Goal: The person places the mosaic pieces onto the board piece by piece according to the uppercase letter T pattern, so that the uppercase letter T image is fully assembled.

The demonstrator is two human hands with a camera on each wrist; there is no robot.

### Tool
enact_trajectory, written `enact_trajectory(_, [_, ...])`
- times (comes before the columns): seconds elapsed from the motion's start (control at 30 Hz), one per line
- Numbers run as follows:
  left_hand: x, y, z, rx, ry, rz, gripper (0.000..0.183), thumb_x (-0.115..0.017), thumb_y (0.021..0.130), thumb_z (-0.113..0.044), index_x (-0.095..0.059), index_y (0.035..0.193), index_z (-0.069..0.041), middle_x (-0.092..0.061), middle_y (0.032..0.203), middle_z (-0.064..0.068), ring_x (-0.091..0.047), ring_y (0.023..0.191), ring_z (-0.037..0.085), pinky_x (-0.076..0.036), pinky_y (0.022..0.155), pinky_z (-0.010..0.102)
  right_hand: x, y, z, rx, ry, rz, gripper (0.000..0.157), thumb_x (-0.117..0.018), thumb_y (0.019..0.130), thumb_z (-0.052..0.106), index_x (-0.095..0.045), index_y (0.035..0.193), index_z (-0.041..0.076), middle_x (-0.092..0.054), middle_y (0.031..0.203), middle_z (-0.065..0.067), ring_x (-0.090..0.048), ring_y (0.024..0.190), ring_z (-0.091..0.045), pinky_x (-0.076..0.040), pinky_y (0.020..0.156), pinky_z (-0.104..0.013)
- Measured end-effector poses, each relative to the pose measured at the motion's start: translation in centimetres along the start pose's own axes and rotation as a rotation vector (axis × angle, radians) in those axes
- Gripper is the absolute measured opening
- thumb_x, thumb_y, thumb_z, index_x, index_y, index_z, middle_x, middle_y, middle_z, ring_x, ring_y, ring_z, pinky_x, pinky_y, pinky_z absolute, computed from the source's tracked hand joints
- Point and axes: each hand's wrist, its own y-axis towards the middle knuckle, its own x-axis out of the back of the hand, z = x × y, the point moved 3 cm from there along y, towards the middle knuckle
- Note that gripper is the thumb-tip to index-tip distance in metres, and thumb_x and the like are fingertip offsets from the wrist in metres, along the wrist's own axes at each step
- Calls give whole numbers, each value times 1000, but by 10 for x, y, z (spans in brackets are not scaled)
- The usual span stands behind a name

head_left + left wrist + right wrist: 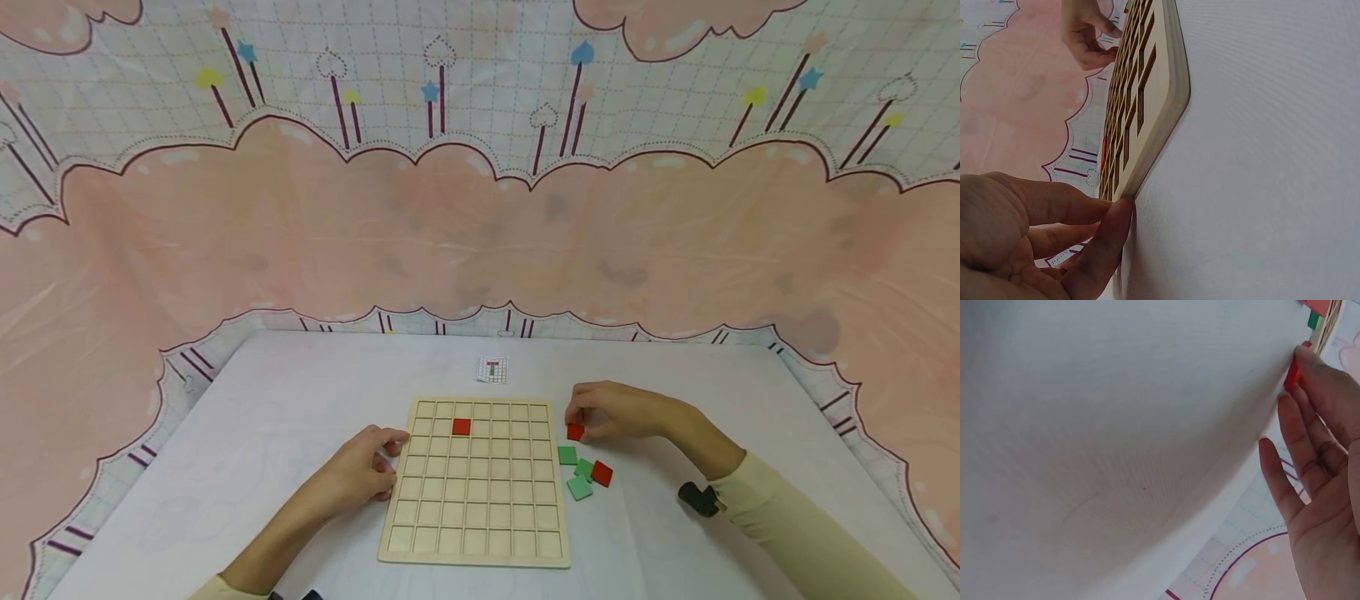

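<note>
A wooden grid board [471, 550] lies flat on the table, with one red tile [461, 427] in a cell of its second row. My left hand [357, 471] rests at the board's left side; in the left wrist view its thumb and fingertip [1124, 215] touch the edge. To the right of the board, my right hand [618, 410] pinches a red square tile [1293, 372] between thumb and finger, low over the table. Close by lie several green tiles [567, 455] and another red tile [602, 473].
Behind the board lies a small card [492, 370] printed with a grid and a red and green pattern. White cloth [315, 375] covers the table. A patterned curtain [480, 242] stands along the back and sides.
</note>
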Motion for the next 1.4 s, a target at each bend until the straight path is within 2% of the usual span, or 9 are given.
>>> enact_trajectory(0.37, [0,0,0,-5,12,2,61,-59,77,21,-56,137,7,-50,110,13,-52,81,21,-55,55,26,-1,4,2,-5,-108,-9,18,-80,86,21,-71,102,25,-57,92,13,-55,88,-6,-54,79,-23])
enact_trajectory(0.63, [0,2,0,0,23,3,61,-57,78,21,-56,138,6,-50,109,11,-52,82,21,-56,55,27,2,4,2,-46,-131,-21,20,-80,85,27,-69,102,26,-60,90,16,-56,85,-6,-54,77,-22])
enact_trajectory(0.83, [0,1,0,-1,23,-2,61,-58,78,21,-56,138,6,-50,110,11,-52,82,21,-56,55,27,6,4,2,-27,-113,-23,19,-79,85,27,-68,101,26,-62,87,16,-57,82,-7,-54,72,-21])
enact_trajectory(1.03, [-1,1,0,-2,29,-9,61,-58,78,21,-56,137,6,-51,111,12,-52,81,20,-55,55,27,10,6,4,26,-76,-45,19,-79,86,24,-68,101,24,-63,88,15,-59,81,-7,-54,71,-22])
enact_trajectory(1.23, [-1,1,-1,4,33,-7,61,-58,78,22,-56,138,6,-50,110,12,-52,80,21,-55,54,27,12,12,5,23,-24,-36,21,-78,86,25,-68,104,26,-64,92,18,-60,84,-6,-57,76,-23])
enact_trajectory(1.4, [-1,1,-1,10,43,-9,61,-59,78,21,-56,137,6,-50,109,11,-52,79,20,-54,54,27,15,17,12,46,29,-29,23,-78,87,23,-69,108,23,-66,97,15,-62,87,-9,-58,82,-26])
